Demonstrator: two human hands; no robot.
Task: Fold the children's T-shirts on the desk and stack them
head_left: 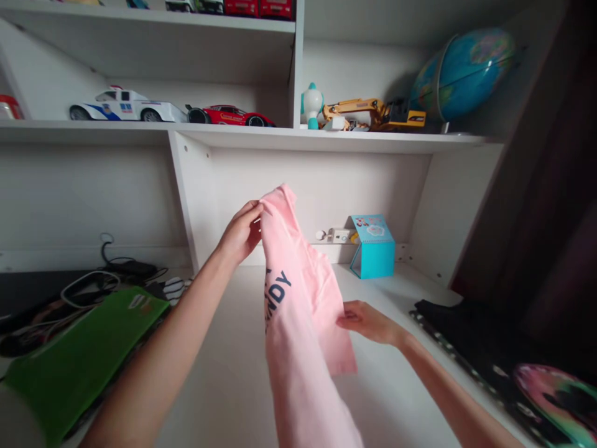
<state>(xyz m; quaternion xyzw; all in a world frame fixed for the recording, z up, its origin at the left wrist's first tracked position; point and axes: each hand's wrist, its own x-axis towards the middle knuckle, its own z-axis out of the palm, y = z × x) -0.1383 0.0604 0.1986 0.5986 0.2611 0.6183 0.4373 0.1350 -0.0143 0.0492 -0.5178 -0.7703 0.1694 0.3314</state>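
Note:
A pink T-shirt (298, 323) with dark printed letters hangs in the air over the white desk (219, 373). Its lower end runs out of the bottom of the view. My left hand (242, 233) pinches the upper part of the shirt near its top edge; some of its fingertips are hidden behind the cloth. Lower and to the right, my right hand (368, 320) grips the edge of what looks like a sleeve, thumb and fingers closed on the fabric.
A blue desk calendar (375, 249) stands at the back beside a power socket (341, 235). On the left lie a green folder (88, 361) and cables (88, 286). Dark folded cloth (476, 336) lies at right. Toy cars (125, 106), a toy excavator (373, 112) and a globe (461, 74) fill the shelf above.

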